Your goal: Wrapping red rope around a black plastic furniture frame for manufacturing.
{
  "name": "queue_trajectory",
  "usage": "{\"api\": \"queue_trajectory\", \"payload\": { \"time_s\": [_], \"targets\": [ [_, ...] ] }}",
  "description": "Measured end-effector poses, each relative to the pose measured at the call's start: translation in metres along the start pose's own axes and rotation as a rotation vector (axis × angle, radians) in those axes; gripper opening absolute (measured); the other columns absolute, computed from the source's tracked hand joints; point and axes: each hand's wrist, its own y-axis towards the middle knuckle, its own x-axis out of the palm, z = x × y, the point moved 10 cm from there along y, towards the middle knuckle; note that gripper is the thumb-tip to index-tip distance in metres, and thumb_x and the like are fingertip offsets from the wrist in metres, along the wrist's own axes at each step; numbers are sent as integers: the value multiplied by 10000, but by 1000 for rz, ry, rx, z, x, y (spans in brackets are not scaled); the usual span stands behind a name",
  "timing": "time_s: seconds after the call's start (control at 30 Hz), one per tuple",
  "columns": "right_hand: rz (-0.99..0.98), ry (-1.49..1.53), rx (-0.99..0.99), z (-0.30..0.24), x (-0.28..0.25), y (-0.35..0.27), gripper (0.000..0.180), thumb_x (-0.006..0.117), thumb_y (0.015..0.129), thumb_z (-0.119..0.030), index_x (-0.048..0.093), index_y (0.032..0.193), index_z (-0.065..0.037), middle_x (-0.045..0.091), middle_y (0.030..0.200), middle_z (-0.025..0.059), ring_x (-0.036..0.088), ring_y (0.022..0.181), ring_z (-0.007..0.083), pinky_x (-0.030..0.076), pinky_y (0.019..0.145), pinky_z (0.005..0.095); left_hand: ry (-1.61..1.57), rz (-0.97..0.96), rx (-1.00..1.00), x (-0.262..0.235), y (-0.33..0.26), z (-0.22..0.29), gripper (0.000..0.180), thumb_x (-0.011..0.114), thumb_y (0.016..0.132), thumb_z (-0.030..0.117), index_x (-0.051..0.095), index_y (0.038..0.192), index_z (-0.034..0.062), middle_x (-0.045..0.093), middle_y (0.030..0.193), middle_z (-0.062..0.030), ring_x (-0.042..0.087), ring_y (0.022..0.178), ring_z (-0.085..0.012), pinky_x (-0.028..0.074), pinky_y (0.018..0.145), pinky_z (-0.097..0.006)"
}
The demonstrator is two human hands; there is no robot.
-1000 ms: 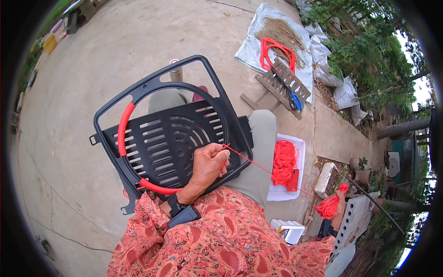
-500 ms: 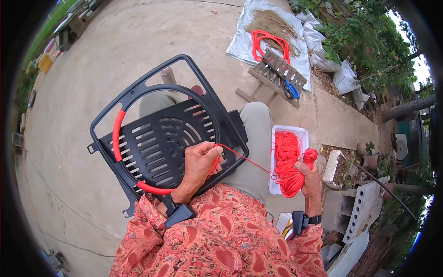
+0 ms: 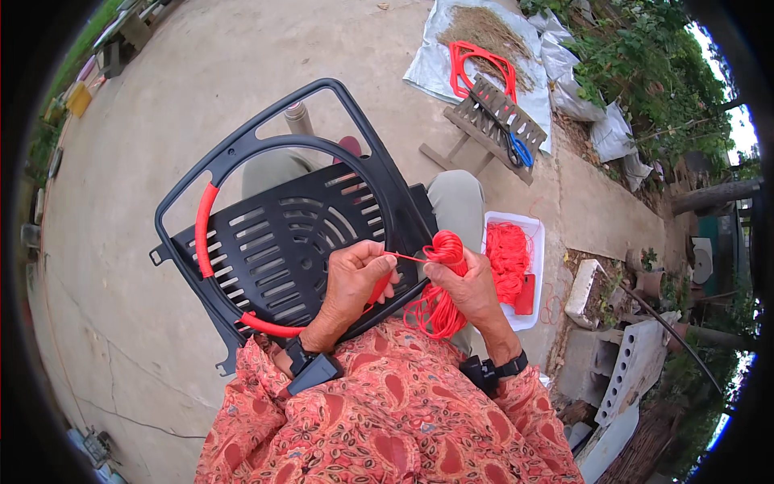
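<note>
A black plastic chair-like frame [image 3: 367,165], with a round opening and a slatted panel [image 3: 278,242], lies across my lap. Red cord wraps part of its ring [image 3: 206,230] on the left and lower left. At the ring's lower right, my left hand [image 3: 352,278] is closed in a pinch on the red cord. A short taut stretch of cord runs from it to my right hand [image 3: 472,290], which grips a hank of red cord [image 3: 439,310]. The hank's loops hang over my thigh. My left fingers hide part of the ring behind them.
A white tray [image 3: 528,319] with more red cord and a red block stands to my right. Farther off, a small wooden stool [image 3: 484,121] bears blue-handled scissors [image 3: 520,149], near a red frame [image 3: 459,77] on a pale sheet. Concrete blocks [image 3: 592,359] lie at right.
My right hand has brought the hank from over the tray leftward, close to my left hand. The cord between my hands is now much shorter. My left hand stays at the ring.
</note>
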Motion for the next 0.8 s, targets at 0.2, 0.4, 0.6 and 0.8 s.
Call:
{"api": "queue_trajectory", "payload": {
  "time_s": [0.2,0.4,0.6,0.8],
  "targets": [
    [-46,155,117,12,-3,-9,215,726,818,-154,634,966,-28,627,796,-26,537,715,39,457,649,229,-179,72,-114,1,-5,7,247,570,931,186,629,968,-51,649,678,-110,587,474,-134,456,412,-243],
    [-44,205,96,12,-5,-10,195,719,824,-142,628,957,-34,618,805,-32,528,717,36,450,645,217,-49,-11,-60,1,-1,-2,209,609,918,180,617,937,-27,649,681,-123,591,463,-147,467,414,-235],
    [4,205,88,12,-19,-11,177,713,832,-150,621,922,-28,609,791,-33,518,700,32,428,622,213,-58,-55,-120,8,-3,-1,199,597,927,183,598,893,-13,639,669,-125,590,464,-154,472,414,-244],
    [50,145,-8,-21,-30,-8,165,710,834,-151,633,909,-25,596,763,-41,505,684,26,417,611,213,-161,-143,-195,20,-7,-6,256,577,937,222,606,916,-31,636,673,-128,588,474,-155,475,436,-244]
  ]
}}
